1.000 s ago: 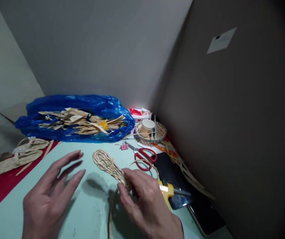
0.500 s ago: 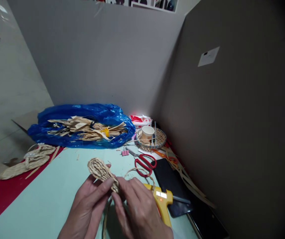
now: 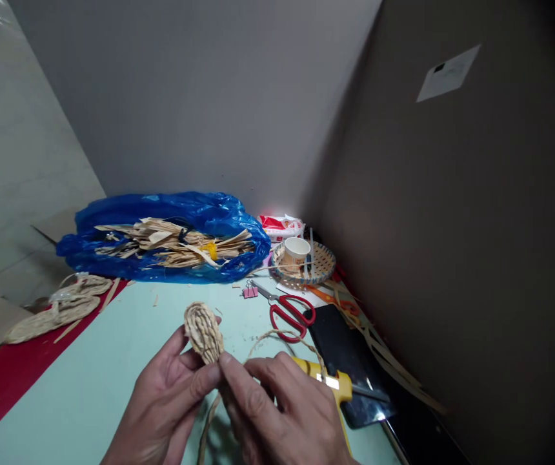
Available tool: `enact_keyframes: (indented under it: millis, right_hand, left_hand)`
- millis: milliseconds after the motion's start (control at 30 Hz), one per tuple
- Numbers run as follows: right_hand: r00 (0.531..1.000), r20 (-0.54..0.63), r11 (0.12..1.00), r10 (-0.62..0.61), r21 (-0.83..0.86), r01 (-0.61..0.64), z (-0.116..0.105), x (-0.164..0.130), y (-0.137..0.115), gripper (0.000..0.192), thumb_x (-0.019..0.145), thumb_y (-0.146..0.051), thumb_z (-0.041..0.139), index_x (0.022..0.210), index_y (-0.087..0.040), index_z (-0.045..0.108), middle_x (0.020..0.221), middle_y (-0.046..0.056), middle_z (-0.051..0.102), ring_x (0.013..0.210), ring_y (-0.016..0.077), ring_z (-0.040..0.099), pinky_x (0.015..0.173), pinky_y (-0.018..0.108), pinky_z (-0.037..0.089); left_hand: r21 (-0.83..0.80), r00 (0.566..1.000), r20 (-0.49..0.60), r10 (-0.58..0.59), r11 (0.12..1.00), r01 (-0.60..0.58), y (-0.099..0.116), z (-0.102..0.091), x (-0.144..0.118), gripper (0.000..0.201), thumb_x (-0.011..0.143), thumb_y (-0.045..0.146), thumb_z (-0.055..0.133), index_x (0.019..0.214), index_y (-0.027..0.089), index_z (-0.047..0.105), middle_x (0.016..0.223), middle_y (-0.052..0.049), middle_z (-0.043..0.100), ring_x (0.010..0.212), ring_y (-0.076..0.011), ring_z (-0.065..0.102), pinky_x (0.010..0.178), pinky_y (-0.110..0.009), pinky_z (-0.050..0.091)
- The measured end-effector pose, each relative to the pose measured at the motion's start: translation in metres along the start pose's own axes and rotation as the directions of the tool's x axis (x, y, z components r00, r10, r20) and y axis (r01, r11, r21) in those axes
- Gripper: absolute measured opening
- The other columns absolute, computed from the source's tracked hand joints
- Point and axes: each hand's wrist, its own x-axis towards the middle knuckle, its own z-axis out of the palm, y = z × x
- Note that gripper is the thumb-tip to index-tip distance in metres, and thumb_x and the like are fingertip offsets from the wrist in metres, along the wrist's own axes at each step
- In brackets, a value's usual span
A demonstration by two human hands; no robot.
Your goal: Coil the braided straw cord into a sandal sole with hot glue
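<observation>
Between my two hands is a small coiled sole of braided straw cord (image 3: 203, 332), oval, its rounded end pointing away from me. My left hand (image 3: 171, 394) grips it from the left, thumb on top and fingers behind. The thumb and index finger of my right hand (image 3: 282, 407) pinch its near end, which the fingers partly hide. A length of the cord (image 3: 206, 429) hangs below, and a loop of cord (image 3: 284, 334) arches to the right. Close beside my right hand lies a yellow hot glue gun (image 3: 341, 385), partly covered by that hand.
Red-handled scissors (image 3: 290, 318) and a pink binder clip (image 3: 250, 292) lie ahead. Behind are a blue plastic bag (image 3: 161, 203) of straw strips and a woven basket (image 3: 323, 263) with a paper cup (image 3: 297, 250). A black phone (image 3: 330, 329) lies right; straw soles (image 3: 59, 316) lie left.
The coiled sole has turned more upright, and my right fingers have shifted onto its near end. The view has swung slightly, so the table items appear farther right.
</observation>
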Motion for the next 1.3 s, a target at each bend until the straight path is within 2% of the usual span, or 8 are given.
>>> enact_keyframes:
  millis: [133,267,500,667,867,1033,1200,1300]
  right_hand:
    - [1.000,0.008,0.995,-0.004,0.101,0.003,-0.001,0.000,0.002,0.039,0.101,-0.024,0.057,0.140,-0.017,0.058,0.089,0.006,0.075,0.066,0.0182,0.067,0.052,0.031,0.053]
    - [0.998,0.012,0.973,0.062,0.224,-0.063,-0.004,0.000,0.005,0.035,0.098,-0.017,0.061,0.133,-0.019,0.064,0.089,0.005,0.073,0.070,0.0179,0.065,0.059,0.031,0.056]
    - [0.956,0.168,0.814,0.240,0.502,-0.292,-0.015,0.006,0.004,0.039,0.096,-0.008,0.060,0.126,-0.030,0.070,0.096,0.003,0.070,0.088,0.0173,0.068,0.073,0.029,0.060]
    - [0.942,0.189,0.805,0.278,0.488,-0.336,-0.013,0.001,0.004,0.039,0.097,-0.010,0.060,0.125,-0.036,0.070,0.098,0.001,0.073,0.090,0.0177,0.069,0.077,0.029,0.061]
    - [0.945,0.184,0.821,0.272,0.467,-0.328,-0.013,0.004,0.000,0.031,0.097,-0.011,0.057,0.120,-0.028,0.070,0.097,0.004,0.071,0.097,0.0204,0.066,0.082,0.033,0.058]
    - [0.932,0.195,0.806,0.307,0.467,-0.363,-0.016,0.007,0.001,0.027,0.098,-0.011,0.056,0.116,-0.027,0.069,0.098,0.002,0.069,0.093,0.0175,0.066,0.079,0.030,0.054]
    - [0.952,0.096,0.856,0.291,0.418,-0.304,-0.011,0.008,0.005,0.023,0.097,-0.010,0.058,0.114,-0.024,0.066,0.099,0.002,0.071,0.095,0.0169,0.066,0.086,0.030,0.051]
    - [0.934,0.038,0.851,0.355,0.401,-0.339,-0.011,0.009,0.005,0.022,0.098,-0.010,0.057,0.115,-0.021,0.066,0.100,0.003,0.071,0.095,0.0180,0.065,0.090,0.033,0.049]
  left_hand:
    - [-0.085,0.995,-0.012,-0.095,0.992,0.093,0.002,0.001,0.001,0.054,0.068,0.029,0.093,0.117,0.031,0.072,0.098,-0.001,0.080,0.099,-0.0231,0.075,0.081,-0.024,0.061]
    - [-0.093,0.991,-0.016,-0.133,0.987,0.131,0.002,0.003,-0.001,0.057,0.067,0.030,0.094,0.119,0.029,0.070,0.093,0.000,0.079,0.085,-0.0212,0.074,0.076,-0.027,0.061]
    - [-0.084,0.989,0.021,-0.145,0.986,0.146,0.000,-0.001,0.000,0.057,0.067,0.023,0.093,0.118,0.026,0.068,0.088,0.000,0.077,0.083,-0.0196,0.073,0.077,-0.027,0.059]
    - [-0.018,0.989,0.022,-0.147,0.989,0.148,0.002,0.000,0.000,0.059,0.066,0.021,0.093,0.119,0.023,0.067,0.087,-0.001,0.077,0.081,-0.0212,0.073,0.074,-0.029,0.059]
    - [-0.022,0.998,0.026,-0.062,0.998,0.063,0.003,0.007,0.001,0.045,0.068,0.022,0.092,0.108,0.023,0.070,0.109,-0.002,0.078,0.110,-0.0264,0.071,0.090,-0.030,0.057]
    - [-0.002,1.000,0.014,0.001,1.000,-0.001,0.001,0.008,0.001,0.055,0.068,0.023,0.093,0.116,0.027,0.068,0.101,0.000,0.080,0.095,-0.0203,0.074,0.082,-0.024,0.058]
    - [0.073,0.999,-0.024,0.040,0.997,-0.038,-0.001,0.010,-0.003,0.056,0.063,0.026,0.095,0.113,0.028,0.070,0.098,-0.003,0.082,0.097,-0.0262,0.077,0.077,-0.026,0.061]
    - [0.131,0.994,-0.060,0.090,0.988,-0.082,-0.004,0.012,-0.004,0.055,0.060,0.026,0.096,0.108,0.028,0.069,0.094,-0.002,0.084,0.094,-0.0254,0.078,0.077,-0.025,0.062]
